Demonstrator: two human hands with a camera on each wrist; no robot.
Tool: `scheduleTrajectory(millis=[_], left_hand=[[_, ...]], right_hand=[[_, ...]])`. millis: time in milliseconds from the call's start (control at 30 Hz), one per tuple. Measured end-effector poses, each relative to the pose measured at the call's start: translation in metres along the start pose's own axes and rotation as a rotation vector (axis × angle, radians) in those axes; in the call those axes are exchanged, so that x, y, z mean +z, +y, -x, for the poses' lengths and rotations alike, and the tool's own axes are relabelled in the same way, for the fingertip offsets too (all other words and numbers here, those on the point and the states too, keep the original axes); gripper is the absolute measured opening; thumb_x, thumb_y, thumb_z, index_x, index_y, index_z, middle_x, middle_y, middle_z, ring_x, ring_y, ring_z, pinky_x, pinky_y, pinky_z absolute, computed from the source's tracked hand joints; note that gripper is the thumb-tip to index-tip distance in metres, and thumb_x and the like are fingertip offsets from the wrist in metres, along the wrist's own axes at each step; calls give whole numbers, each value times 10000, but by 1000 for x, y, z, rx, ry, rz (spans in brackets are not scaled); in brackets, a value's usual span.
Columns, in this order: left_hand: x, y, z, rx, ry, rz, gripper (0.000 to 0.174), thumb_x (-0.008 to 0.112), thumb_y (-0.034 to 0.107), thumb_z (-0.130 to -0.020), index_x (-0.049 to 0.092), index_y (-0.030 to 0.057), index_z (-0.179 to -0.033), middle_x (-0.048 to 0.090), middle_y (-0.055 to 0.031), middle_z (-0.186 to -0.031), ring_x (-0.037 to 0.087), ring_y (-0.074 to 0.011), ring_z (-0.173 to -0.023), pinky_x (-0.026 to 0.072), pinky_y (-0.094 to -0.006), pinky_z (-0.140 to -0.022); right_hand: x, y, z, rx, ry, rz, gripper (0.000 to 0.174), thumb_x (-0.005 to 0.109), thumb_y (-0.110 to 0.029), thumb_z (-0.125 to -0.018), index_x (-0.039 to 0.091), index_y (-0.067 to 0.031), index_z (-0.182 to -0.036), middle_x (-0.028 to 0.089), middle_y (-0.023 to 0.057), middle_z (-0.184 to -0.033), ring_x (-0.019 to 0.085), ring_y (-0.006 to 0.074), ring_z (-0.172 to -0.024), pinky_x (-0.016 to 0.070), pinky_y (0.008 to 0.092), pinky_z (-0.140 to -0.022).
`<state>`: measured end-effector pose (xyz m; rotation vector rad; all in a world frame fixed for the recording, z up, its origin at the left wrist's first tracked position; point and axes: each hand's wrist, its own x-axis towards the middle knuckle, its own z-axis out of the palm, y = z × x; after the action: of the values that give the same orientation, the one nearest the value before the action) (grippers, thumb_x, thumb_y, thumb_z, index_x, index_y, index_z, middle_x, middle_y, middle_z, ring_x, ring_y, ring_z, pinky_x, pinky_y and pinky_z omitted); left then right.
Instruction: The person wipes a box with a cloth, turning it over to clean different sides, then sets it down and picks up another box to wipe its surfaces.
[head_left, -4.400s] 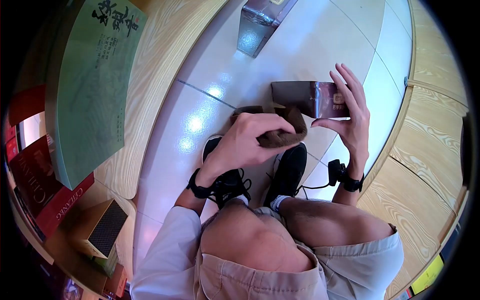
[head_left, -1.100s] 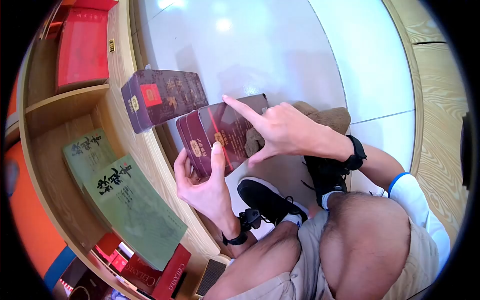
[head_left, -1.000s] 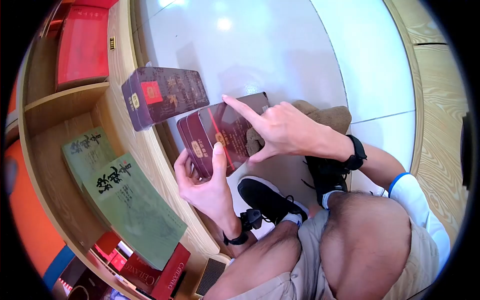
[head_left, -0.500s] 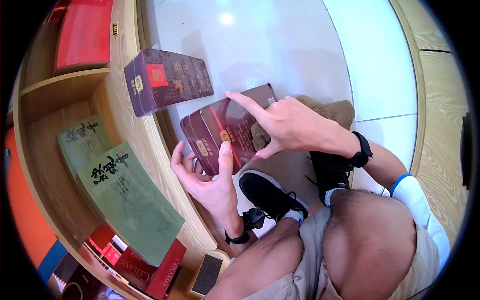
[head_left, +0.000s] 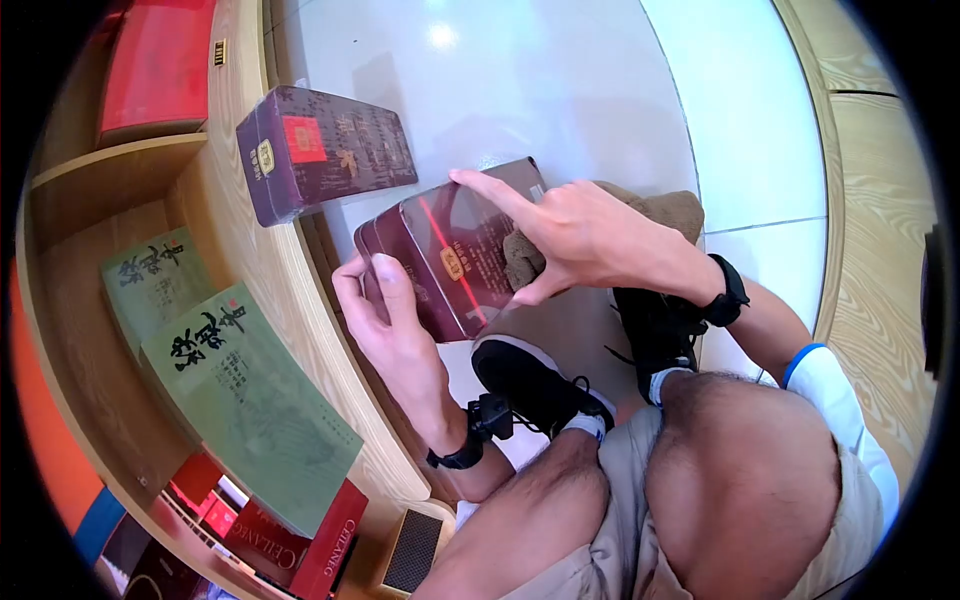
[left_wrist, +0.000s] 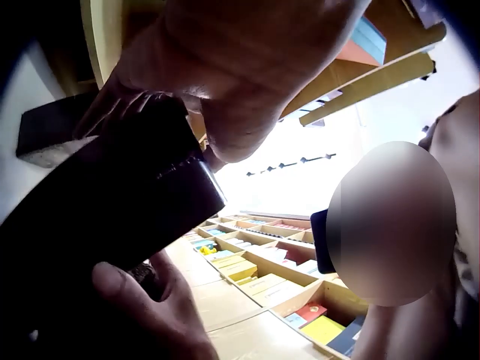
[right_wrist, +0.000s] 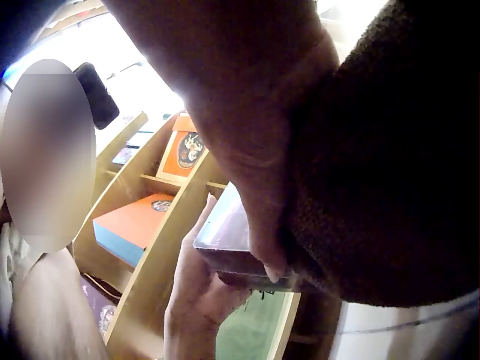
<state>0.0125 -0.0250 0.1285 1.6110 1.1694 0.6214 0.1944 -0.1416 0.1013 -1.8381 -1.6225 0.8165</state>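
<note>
In the head view a dark maroon box (head_left: pixel 425 225) with a red stripe and a gold label is tilted between both hands. My left hand (head_left: pixel 400 320) holds its near left end, thumb on the edge and fingers mostly hidden behind. My right hand (head_left: pixel 600 235) spans the box's front, index finger at the top edge and thumb at the lower edge. A brown cloth (head_left: pixel 665 212) is bunched under that palm, part of it showing between thumb and index finger. Beside them, a second maroon box (head_left: pixel 345 155) with a red square lies partly over the shelf edge.
A wooden shelf (head_left: pixel 330 310) runs along the left with green boxes (head_left: pixel 255 385), a red box (head_left: pixel 160 65) and dark red CEILANEG boxes (head_left: pixel 330 545). Tiled floor (head_left: pixel 560 80) lies behind the hands, black shoes (head_left: pixel 530 385) below, a wooden cabinet (head_left: pixel 880 250) at right.
Over 4.4 seconds the cloth has passed from left hand to right, and the view has turned toward the shelf. Lately my left thumb has slid from the box's front to its end edge.
</note>
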Motion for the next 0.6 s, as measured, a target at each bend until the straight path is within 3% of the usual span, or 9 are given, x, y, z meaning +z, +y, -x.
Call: scheduleTrajectory(millis=[100, 167, 200, 267, 333, 367, 433, 567, 600], left_hand=[[5, -3, -5, -119, 11, 245, 328, 535, 352, -1135, 565, 28, -1179, 636, -72, -1108, 592, -129, -1005, 527, -322, -879], [9, -3, -6, -90, 35, 243, 364, 519, 346, -1140, 561, 34, -1323, 634, -118, -1248, 621, -173, -1132, 553, -347, -936], [12, 0, -7, -94, 33, 241, 364, 519, 346, -1140, 561, 34, -1323, 634, -118, -1248, 621, -173, -1132, 553, -347, -936], [15, 9, -7, -24, -45, 260, 438, 475, 321, -1155, 498, 63, -1508, 569, -158, -1438, 586, -206, -1281, 518, -362, -1055], [12, 14, -9, -4, -93, 201, 467, 473, 295, -1156, 440, 84, -1571, 539, -180, -1495, 561, -212, -1316, 472, -373, -1103], [10, 15, -10, 21, -139, 143, 513, 471, 270, -1157, 382, 104, -1635, 508, -203, -1553, 537, -218, -1352, 425, -384, -1150], [7, 17, -12, 23, -162, 103, 481, 456, 270, -1160, 432, 94, -1606, 510, -196, -1559, 521, -240, -1384, 404, -398, -1172], [1, 7, -17, 134, -206, -99, 438, 412, 294, -1167, 565, 65, -1507, 480, -198, -1595, 441, -308, -1488, 330, -439, -1233], [2, 7, -16, 131, -207, -100, 438, 412, 294, -1167, 565, 65, -1507, 480, -198, -1595, 441, -308, -1488, 330, -439, -1233]], right_hand=[[3, 1, 0, -10, 17, 5, 1222, 927, -370, -733, 197, 11, -1636, 649, 184, -678, 686, 411, -695, 543, 456, -606], [2, 1, -1, -15, 27, 11, 1224, 929, -371, -731, 198, 12, -1635, 649, 185, -679, 688, 411, -699, 543, 458, -606], [-1, -1, -2, -3, -1, 13, 1227, 931, -377, -729, 199, 11, -1635, 652, 187, -685, 691, 412, -706, 545, 459, -610], [2, 2, -1, 15, -33, 10, 1230, 932, -383, -728, 200, 11, -1635, 655, 188, -690, 693, 413, -712, 546, 459, -613], [13, 10, -1, -28, 75, -64, 1281, 942, -435, -698, 184, -158, -1693, 579, 188, -614, 609, 449, -614, 491, 496, -597], [11, 9, -1, -27, 73, -68, 1281, 942, -435, -698, 184, -158, -1693, 579, 188, -614, 609, 449, -614, 491, 496, -597], [2, 6, -2, -43, 8, 4, 1227, 923, -422, -733, 204, -17, -1642, 660, 195, -708, 691, 421, -723, 551, 477, -643], [4, 12, 0, -32, 13, -45, 1229, 927, -425, -725, 208, -60, -1652, 658, 200, -711, 687, 423, -734, 552, 489, -668], [6, 15, 1, -32, 36, -87, 1249, 927, -444, -709, 200, -125, -1674, 611, 191, -675, 647, 436, -694, 506, 493, -646]])
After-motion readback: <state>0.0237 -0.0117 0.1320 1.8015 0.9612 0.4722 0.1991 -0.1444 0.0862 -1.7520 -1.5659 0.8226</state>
